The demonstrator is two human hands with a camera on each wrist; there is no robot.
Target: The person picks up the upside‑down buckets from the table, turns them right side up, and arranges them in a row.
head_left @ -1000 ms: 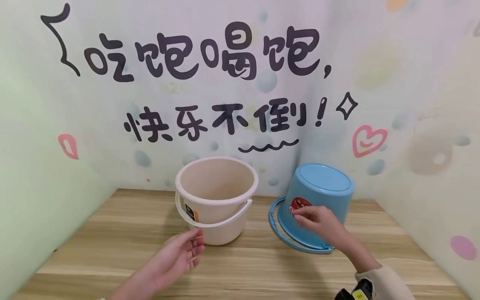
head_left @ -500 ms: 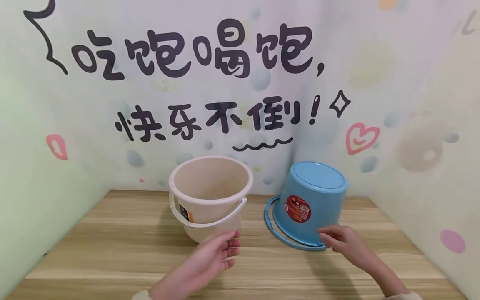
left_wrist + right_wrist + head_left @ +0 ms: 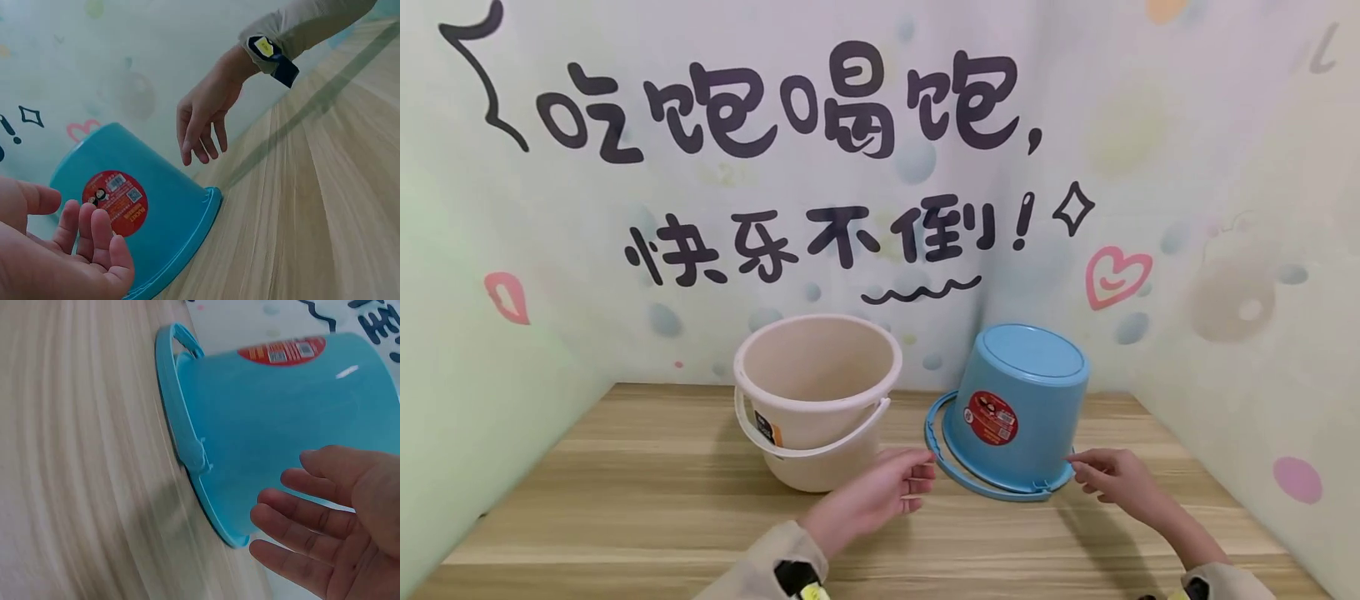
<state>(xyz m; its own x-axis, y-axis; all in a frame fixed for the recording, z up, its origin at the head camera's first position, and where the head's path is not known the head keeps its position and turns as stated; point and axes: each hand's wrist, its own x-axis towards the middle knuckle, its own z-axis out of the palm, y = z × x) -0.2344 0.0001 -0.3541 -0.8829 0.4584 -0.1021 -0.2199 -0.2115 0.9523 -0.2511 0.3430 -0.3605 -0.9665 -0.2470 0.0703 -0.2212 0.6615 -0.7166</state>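
Observation:
A blue bucket stands upside down on the wooden table, its round red label facing front and its handle lying round the rim at the left and front. My left hand is in front of the pale pink bucket, with its fingertips near the blue handle; the left wrist view has this hand relaxed and holding nothing. At the blue bucket's lower right side is my right hand. In the right wrist view its fingers are loosely bent, close to the bucket wall; whether they touch it I cannot tell.
The pale pink bucket stands upright, mouth up, with its handle hanging at the front. Behind both buckets rises a white printed backdrop with black lettering. Side walls bound the wooden table at left and right.
My left hand has moved right, past the front of the pale bucket towards the blue one. My right hand has moved from before the red label down to the blue bucket's right side.

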